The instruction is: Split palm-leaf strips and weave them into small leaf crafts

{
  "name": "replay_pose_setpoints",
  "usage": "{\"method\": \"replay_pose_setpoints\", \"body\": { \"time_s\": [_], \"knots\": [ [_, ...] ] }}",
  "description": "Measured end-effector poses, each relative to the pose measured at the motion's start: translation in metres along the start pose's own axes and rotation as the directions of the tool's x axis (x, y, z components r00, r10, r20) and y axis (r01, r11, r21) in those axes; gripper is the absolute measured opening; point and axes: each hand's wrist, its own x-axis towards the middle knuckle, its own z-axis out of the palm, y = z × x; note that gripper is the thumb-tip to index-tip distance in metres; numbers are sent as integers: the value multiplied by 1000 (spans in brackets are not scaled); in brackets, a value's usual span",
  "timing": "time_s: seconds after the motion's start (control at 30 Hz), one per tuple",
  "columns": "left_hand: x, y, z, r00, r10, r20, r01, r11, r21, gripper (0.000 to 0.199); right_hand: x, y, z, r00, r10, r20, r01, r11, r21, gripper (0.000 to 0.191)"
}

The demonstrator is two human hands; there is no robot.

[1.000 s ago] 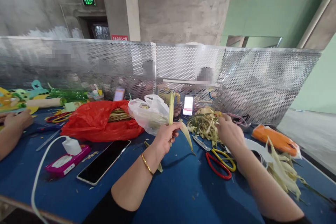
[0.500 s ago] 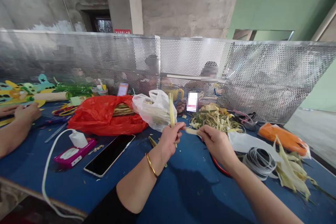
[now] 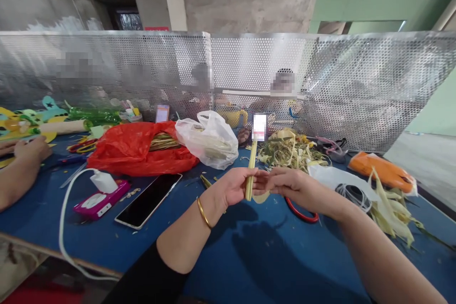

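My left hand [image 3: 238, 186], a gold bangle on its wrist, is closed around a slender pale yellow-green stalk-like bundle [image 3: 252, 157] that stands nearly upright and leans slightly right. Close against it, my right hand [image 3: 294, 185] has its fingers pinched together, touching a pale strip, seemingly corn husk [image 3: 261, 197], that hangs beside the bundle. How the strip is joined to the bundle is hidden by my fingers. Under my right wrist a red looped handle [image 3: 302, 213] lies on the blue table [image 3: 213, 251].
Behind are a red plastic bag [image 3: 124, 152], a white bag [image 3: 210, 140] and a pile of dried husks [image 3: 288, 149]. Left lie a phone [image 3: 149, 202] and a pink power strip [image 3: 101, 202]. Wire coil [image 3: 352, 197] and loose husks [image 3: 394, 209] are right. A co-worker's hand [image 3: 33, 152] is far left.
My left hand has turned and moved slightly right, tilting the bundle rightward. My right hand has come closer to it, and the strip now hangs beside the bundle rather than stretching between the hands.
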Motion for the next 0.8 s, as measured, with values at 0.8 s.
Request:
{"method": "replay_pose_setpoints", "body": {
  "time_s": [0.8],
  "knots": [
    [-3, -18, 15, 992, -120, -31, 124, 964, 235, 24, 10, -2, 21, 969, 237, -71, -237, 806, -542, 4]
  ]
}}
